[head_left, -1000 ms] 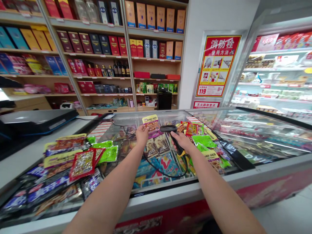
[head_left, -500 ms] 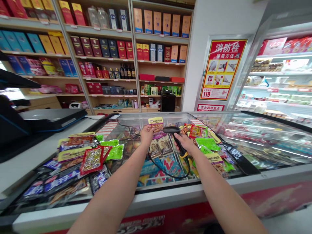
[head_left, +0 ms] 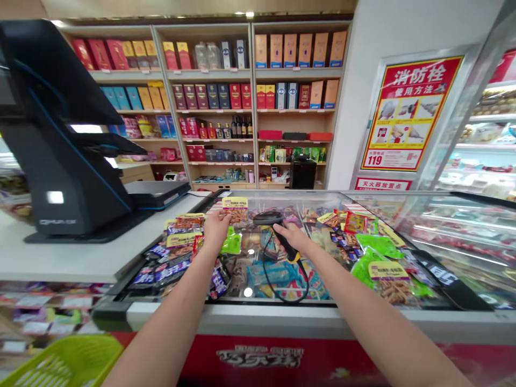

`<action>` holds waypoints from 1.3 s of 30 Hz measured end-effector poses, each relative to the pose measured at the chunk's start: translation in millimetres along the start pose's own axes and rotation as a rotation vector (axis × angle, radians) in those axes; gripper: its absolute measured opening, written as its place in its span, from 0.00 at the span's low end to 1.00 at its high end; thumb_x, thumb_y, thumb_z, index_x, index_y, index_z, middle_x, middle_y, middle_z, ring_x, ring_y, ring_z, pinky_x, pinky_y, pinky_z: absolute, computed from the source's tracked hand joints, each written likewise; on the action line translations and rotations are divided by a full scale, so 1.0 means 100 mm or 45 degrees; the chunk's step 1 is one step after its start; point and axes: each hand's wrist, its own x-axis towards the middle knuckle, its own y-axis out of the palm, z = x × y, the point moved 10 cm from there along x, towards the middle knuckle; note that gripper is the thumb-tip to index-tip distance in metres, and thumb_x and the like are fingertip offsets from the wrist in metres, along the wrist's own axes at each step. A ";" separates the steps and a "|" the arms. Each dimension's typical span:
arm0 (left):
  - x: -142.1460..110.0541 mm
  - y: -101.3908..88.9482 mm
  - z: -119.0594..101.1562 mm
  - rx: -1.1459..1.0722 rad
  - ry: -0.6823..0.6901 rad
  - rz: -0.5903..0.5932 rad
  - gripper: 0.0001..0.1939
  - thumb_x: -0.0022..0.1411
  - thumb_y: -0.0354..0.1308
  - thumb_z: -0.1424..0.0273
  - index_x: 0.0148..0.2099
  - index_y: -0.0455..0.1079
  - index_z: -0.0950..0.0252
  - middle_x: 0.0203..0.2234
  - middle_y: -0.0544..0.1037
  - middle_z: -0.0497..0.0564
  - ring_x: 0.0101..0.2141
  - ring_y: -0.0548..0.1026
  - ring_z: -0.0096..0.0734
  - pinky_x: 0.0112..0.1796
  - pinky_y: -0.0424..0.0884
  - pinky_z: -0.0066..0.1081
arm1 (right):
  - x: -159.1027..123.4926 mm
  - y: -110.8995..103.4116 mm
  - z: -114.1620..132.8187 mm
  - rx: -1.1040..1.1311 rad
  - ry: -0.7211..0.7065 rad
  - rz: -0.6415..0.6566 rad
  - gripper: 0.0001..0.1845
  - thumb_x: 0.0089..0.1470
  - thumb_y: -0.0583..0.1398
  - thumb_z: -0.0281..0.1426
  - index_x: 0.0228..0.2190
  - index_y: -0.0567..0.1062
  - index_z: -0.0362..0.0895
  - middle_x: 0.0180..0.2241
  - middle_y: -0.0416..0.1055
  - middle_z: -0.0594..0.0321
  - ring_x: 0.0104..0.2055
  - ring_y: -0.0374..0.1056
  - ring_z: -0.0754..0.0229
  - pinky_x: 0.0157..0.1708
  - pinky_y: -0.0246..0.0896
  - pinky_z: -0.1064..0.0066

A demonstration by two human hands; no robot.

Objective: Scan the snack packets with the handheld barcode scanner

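Pinching a yellow-topped snack packet [head_left: 236, 207] by its lower left edge, the left hand [head_left: 217, 228] stands at eight o'clock from the middle of the view, with the packet raised just inward of it. At between four and five o'clock the right hand [head_left: 293, 236] is wrapped around the grip of a black handheld scanner [head_left: 268, 217], its head turned towards the packet and a little apart from it; the cable [head_left: 288, 302] loops down to six o'clock. As to progress, this packet is up and presented to the scanner, but no scan light shows, so whether it has been read cannot be told, and it is not yet set down. The other packets lie on the glass-topped freezer [head_left: 278, 318] in two groups: a left heap [head_left: 175, 266] at eight o'clock, partly behind the left forearm, and a right heap [head_left: 379, 247] near four o'clock. Both include yellow-topped and green packets. Which heap has been dealt with does not show; since both hold plenty, the work seems somewhere in its middle, with handling of the raised packet unfinished.
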 end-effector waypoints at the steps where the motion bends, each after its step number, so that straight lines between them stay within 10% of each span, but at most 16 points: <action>1: -0.02 -0.12 0.08 0.032 -0.008 -0.022 0.15 0.56 0.54 0.66 0.44 0.72 0.66 0.34 0.80 0.55 0.38 0.77 0.39 0.42 0.69 0.34 | 0.05 0.14 0.01 0.000 -0.003 0.033 0.20 0.51 0.59 0.47 0.26 0.62 0.45 0.16 0.64 0.71 0.12 0.59 0.68 0.11 0.56 0.77; 10: -0.26 -0.95 0.44 0.434 -0.219 -0.222 0.25 0.58 0.51 0.65 0.58 0.63 0.63 0.47 0.75 0.60 0.50 0.70 0.52 0.48 0.63 0.49 | 0.24 0.91 -0.02 -0.042 -0.011 0.234 0.16 0.52 0.59 0.44 0.29 0.62 0.45 0.16 0.64 0.72 0.12 0.58 0.68 0.11 0.57 0.76; 19: -0.27 -0.90 0.17 0.411 -0.077 -0.312 0.21 0.57 0.52 0.67 0.54 0.67 0.63 0.59 0.61 0.62 0.57 0.62 0.53 0.52 0.59 0.54 | 0.26 0.87 -0.02 0.009 -0.034 0.227 0.22 0.47 0.62 0.50 0.28 0.62 0.46 0.15 0.65 0.73 0.12 0.59 0.68 0.10 0.56 0.77; 24: -0.26 -0.32 -0.31 0.325 0.101 -0.182 0.19 0.58 0.53 0.67 0.52 0.68 0.63 0.59 0.62 0.60 0.58 0.61 0.51 0.53 0.61 0.52 | 0.15 0.44 0.02 0.073 -0.050 0.110 0.20 0.49 0.61 0.48 0.29 0.63 0.45 0.15 0.64 0.74 0.12 0.58 0.69 0.11 0.56 0.77; 33: -0.66 1.56 -1.34 0.169 0.259 0.482 0.14 0.56 0.56 0.64 0.44 0.72 0.62 0.46 0.75 0.59 0.49 0.72 0.48 0.47 0.65 0.43 | -0.29 -0.96 0.06 0.178 -0.161 -0.491 0.23 0.48 0.60 0.51 0.22 0.63 0.44 0.14 0.62 0.72 0.12 0.58 0.69 0.11 0.56 0.77; 39: -0.76 2.51 -1.70 -0.172 0.151 0.663 0.11 0.54 0.58 0.62 0.26 0.71 0.64 0.31 0.79 0.63 0.40 0.77 0.51 0.41 0.68 0.43 | -0.48 -1.50 0.06 0.213 -0.289 -0.713 0.24 0.44 0.61 0.52 0.26 0.63 0.44 0.15 0.63 0.73 0.12 0.58 0.69 0.11 0.57 0.77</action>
